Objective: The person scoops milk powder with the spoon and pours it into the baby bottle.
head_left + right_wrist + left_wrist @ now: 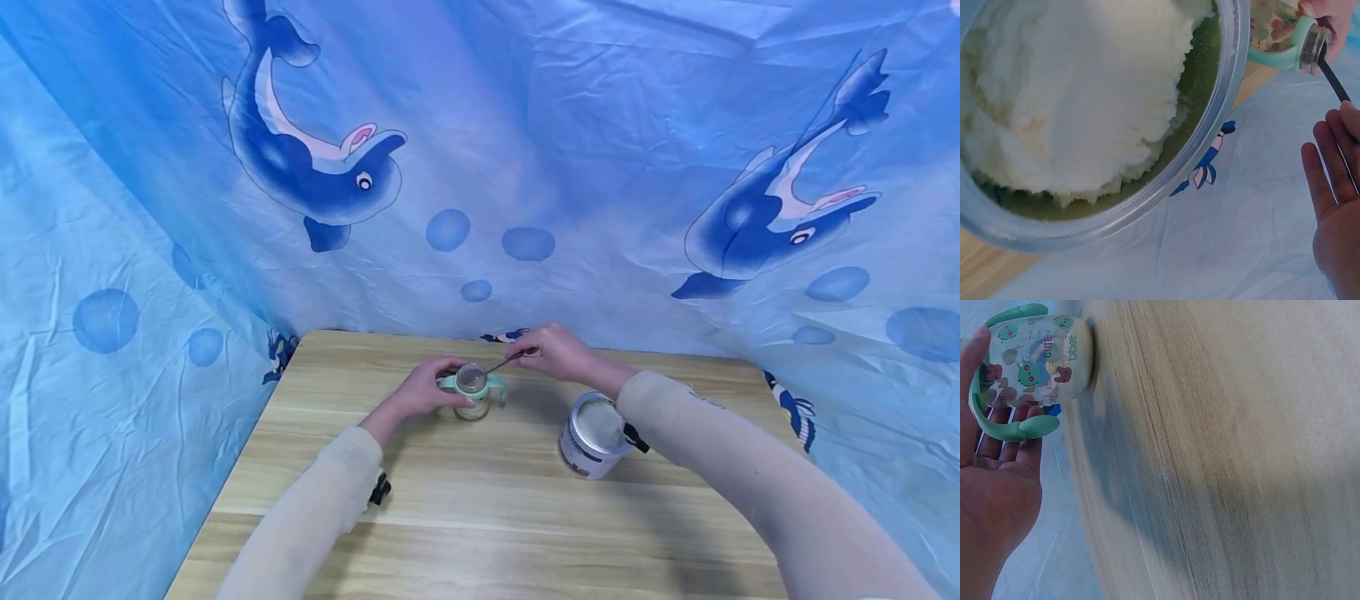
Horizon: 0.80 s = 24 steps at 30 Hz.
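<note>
My left hand [422, 389] grips a clear baby bottle [472, 410] with mint-green handles, upright on the table toward its far edge. In the left wrist view, cartoon prints and a pale base show on the bottle [1035, 362]; thumb and fingers are on opposite sides of it. A thin dark-handled spoon [504, 363] is pinched in my right hand [557, 352] and slants down to the uncapped bottle mouth. The right wrist view shows the spoon [1335, 82] reaching into the neck; its scooping end is hidden.
An uncovered metal can [583, 457] stands right of the bottle, beneath my right forearm. Off-white powder [1085, 94] lies inside it. The wooden table [450, 533] ends at a blue dolphin-printed cloth [600, 275] hanging behind and on both sides.
</note>
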Each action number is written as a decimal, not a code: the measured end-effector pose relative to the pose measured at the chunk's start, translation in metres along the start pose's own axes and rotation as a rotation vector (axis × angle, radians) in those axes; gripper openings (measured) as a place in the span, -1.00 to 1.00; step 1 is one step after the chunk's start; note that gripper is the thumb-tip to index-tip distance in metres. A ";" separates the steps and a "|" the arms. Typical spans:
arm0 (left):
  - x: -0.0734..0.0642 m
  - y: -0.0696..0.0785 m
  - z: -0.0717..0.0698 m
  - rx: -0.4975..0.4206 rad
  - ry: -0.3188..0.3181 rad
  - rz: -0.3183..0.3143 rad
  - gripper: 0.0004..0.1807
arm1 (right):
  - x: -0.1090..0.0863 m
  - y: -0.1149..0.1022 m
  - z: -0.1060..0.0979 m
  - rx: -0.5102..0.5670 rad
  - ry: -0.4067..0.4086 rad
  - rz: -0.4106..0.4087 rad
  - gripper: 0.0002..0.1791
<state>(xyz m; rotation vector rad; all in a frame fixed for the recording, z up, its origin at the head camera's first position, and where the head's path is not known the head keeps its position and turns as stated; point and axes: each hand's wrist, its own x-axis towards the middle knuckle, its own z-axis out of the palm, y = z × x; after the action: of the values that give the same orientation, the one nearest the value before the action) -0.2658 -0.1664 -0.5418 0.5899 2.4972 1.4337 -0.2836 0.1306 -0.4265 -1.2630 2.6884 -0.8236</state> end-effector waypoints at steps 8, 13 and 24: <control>-0.001 0.004 -0.001 0.012 -0.001 -0.005 -0.21 | -0.001 -0.001 -0.001 0.061 0.018 0.004 -0.84; -0.002 0.007 -0.002 0.020 -0.014 -0.006 -0.19 | -0.004 -0.002 -0.005 0.117 0.044 0.057 -0.85; -0.003 0.009 -0.007 0.037 -0.032 0.009 -0.15 | -0.012 0.005 -0.007 0.433 0.102 0.295 -0.80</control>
<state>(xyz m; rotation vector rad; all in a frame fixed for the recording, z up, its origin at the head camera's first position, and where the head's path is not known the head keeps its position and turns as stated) -0.2630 -0.1691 -0.5305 0.6270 2.5042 1.3726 -0.2810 0.1456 -0.4251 -0.7288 2.4819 -1.3529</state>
